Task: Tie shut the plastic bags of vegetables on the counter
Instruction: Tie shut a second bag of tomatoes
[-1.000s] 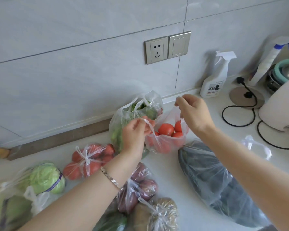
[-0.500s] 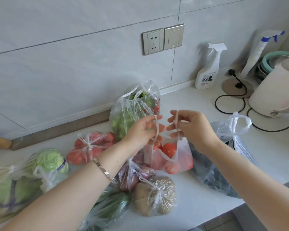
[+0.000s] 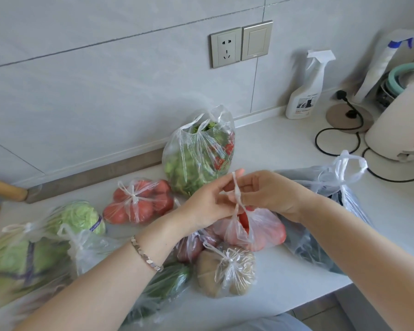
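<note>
A clear bag of tomatoes (image 3: 265, 229) hangs just above the counter, held up by its two handles. My left hand (image 3: 208, 204) and my right hand (image 3: 270, 192) each pinch a handle, and the handles cross in a twist between my fingers. Behind them stands an open bag of green vegetables (image 3: 196, 158) against the wall. To the right lies an untied bag of dark vegetables (image 3: 320, 235) with its handles up. A knotted tomato bag (image 3: 139, 201), a knotted potato bag (image 3: 225, 271) and cabbage bags (image 3: 79, 218) lie on the left and front.
The white counter (image 3: 285, 144) ends at a front edge near my arms. A spray bottle (image 3: 306, 91), a kettle (image 3: 399, 125) with black cords and a pot stand at the back right. A wooden handle (image 3: 5, 188) pokes in from the left. A wall socket (image 3: 226, 47) is above.
The tomato bag came from the wall toward me, lifted by its handles. My hands closed together and the two handles now cross in a twist.
</note>
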